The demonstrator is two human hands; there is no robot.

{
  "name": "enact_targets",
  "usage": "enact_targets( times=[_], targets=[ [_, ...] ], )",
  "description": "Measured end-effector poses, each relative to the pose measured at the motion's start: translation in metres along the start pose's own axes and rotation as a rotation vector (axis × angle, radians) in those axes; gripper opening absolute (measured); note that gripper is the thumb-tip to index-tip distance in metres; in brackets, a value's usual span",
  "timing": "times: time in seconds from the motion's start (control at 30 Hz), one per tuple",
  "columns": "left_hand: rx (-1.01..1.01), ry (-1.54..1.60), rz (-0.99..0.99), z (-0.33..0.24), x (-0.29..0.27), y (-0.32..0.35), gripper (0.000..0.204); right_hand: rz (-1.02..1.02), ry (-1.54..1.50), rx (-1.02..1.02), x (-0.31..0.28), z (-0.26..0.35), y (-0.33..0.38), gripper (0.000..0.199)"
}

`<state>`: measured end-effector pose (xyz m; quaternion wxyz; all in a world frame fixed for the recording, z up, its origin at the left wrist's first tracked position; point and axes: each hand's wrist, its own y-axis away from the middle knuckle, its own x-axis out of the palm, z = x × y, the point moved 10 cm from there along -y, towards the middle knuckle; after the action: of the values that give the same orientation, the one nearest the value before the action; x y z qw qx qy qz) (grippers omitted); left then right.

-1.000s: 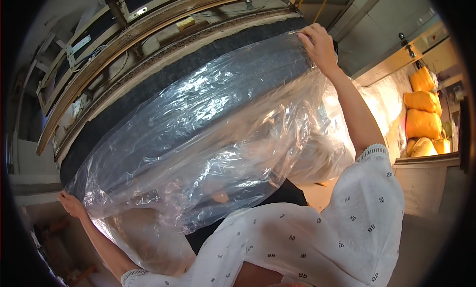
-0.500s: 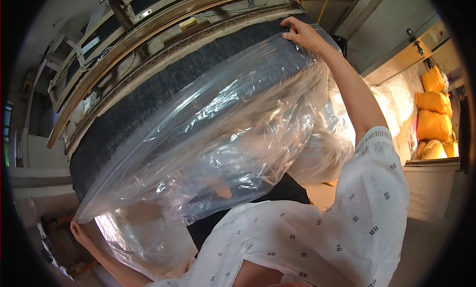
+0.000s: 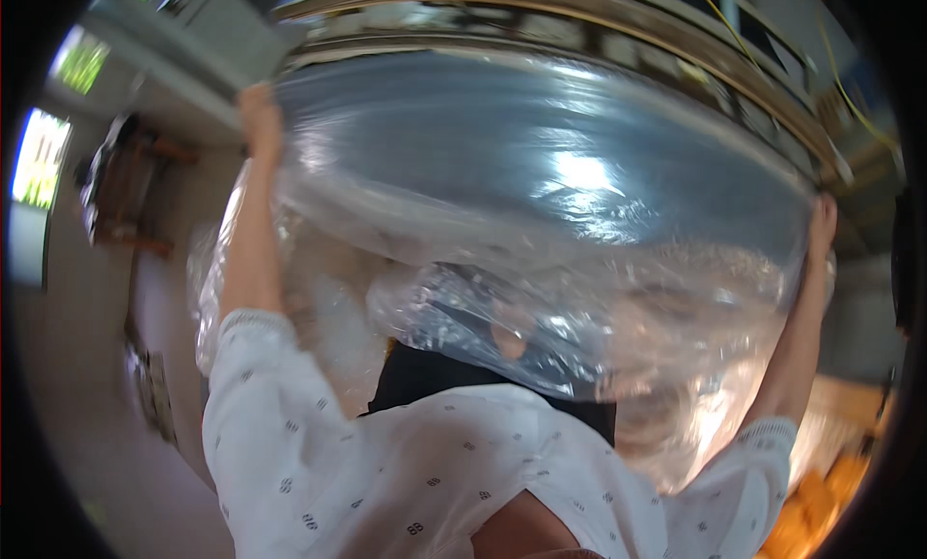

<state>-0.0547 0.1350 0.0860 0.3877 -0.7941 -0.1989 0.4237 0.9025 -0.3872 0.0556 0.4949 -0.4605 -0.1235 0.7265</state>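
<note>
head | clear plastic cover [image 3: 541,231] partway over dark mattress [image 3: 502,125]; lower part loose | left hand [image 3: 259,115], right hand [image 3: 822,223] fingers pinching cover's edges

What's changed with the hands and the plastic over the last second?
The left hand came up from low beside the body to the upper left edge of the clear plastic sheet. The right hand now sits lower, on the sheet's right edge. The view swung, so the large dark plastic-wrapped slab now lies nearly level across the top. Both hands still hold the sheet; the arms stay raised.
</note>
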Motion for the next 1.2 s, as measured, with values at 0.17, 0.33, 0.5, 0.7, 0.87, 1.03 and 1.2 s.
enact_targets(
  times=[0.17,0.33,0.5,0.7,0.87,1.03,1.2],
  targets=[
    [-0.346,0.293,0.137,0.007,0.061,-0.013,0.023,-0.063,-0.169,0.220,0.045,-0.023,0.026,0.030],
    [-0.342,0.290,0.127,0.016,0.081,-0.032,0.023,0.024,0.139,0.158,0.057,0.000,0.013,0.026],
    [-0.414,0.378,0.196,0.007,0.111,-0.039,0.025,0.015,0.090,0.162,0.052,-0.008,0.003,0.026],
    [-0.458,0.217,0.148,0.025,0.109,-0.045,0.031,0.002,0.154,0.229,0.063,0.011,-0.002,0.031],
    [-0.532,0.158,0.038,0.042,0.107,-0.041,0.029,-0.104,0.405,0.171,0.044,0.013,-0.004,0.038],
    [-0.896,0.956,-0.143,0.085,0.121,-0.025,0.022,-0.161,0.188,0.370,0.041,0.018,0.002,0.046],
    [-0.709,0.527,-0.183,0.106,0.088,-0.041,0.035,-0.089,0.079,0.392,0.057,0.041,0.003,0.050]
  ],
)
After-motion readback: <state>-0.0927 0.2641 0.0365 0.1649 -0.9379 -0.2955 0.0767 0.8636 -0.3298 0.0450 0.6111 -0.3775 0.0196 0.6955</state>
